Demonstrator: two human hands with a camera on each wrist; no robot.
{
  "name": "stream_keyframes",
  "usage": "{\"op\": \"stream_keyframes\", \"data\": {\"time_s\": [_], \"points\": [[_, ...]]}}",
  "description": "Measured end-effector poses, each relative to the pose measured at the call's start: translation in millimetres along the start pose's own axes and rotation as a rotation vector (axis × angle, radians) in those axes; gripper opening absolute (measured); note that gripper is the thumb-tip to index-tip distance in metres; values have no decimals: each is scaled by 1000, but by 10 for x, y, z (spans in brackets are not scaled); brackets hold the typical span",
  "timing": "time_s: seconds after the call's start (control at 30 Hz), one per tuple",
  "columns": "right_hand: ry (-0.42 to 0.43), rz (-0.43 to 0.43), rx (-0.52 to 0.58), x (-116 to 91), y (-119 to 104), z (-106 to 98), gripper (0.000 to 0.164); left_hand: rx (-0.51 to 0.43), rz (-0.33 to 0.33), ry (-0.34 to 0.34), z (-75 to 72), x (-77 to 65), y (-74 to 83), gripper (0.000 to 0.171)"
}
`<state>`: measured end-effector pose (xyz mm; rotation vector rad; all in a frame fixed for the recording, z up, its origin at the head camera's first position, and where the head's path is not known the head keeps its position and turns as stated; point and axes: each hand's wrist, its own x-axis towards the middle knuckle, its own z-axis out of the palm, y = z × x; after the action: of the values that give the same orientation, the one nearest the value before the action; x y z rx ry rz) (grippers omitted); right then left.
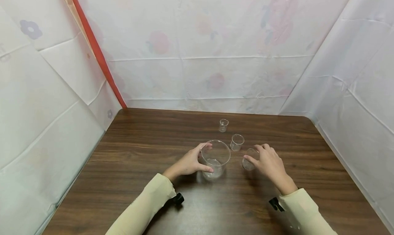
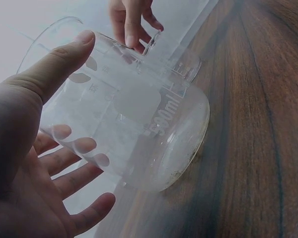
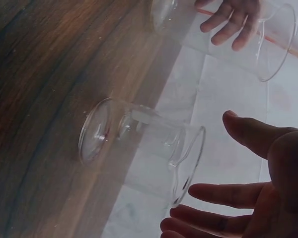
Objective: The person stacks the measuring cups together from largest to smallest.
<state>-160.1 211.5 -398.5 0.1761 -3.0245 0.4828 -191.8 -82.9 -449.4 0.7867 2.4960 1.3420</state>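
My left hand [image 1: 192,159] holds the large glass beaker [image 1: 218,170], its thumb on the near side and its fingers round the far side. White 500ml lettering shows on this beaker in the left wrist view, with its base down at the table. To the right, my right hand [image 1: 270,162] is at a smaller clear beaker [image 3: 144,144] that stands on the table. In the right wrist view its fingertips are right at the rim, while the thumb stands apart from the glass.
Two more glass beakers stand behind: a small one [image 1: 237,143] and a tiny one [image 1: 223,125] farther back. The dark wood table [image 1: 129,153] has white sheets [image 1: 197,50] along its back and sides. A red strip [image 1: 96,48] runs up the back left corner.
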Motion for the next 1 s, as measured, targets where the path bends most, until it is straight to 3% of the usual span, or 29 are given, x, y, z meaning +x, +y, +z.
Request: {"op": "stream_keyframes", "data": {"time_s": [0.37,0.7,1.0], "points": [[-53,69,-52,41,26,51,67,-12,6,-4,-3,-3,-1,90],[-72,7,-38,72,47,17,61,-9,9,-8,-9,8,-13,90],[-185,10,-25,93,68,-42,60,-11,4,-17,-11,2,5,89]]}}
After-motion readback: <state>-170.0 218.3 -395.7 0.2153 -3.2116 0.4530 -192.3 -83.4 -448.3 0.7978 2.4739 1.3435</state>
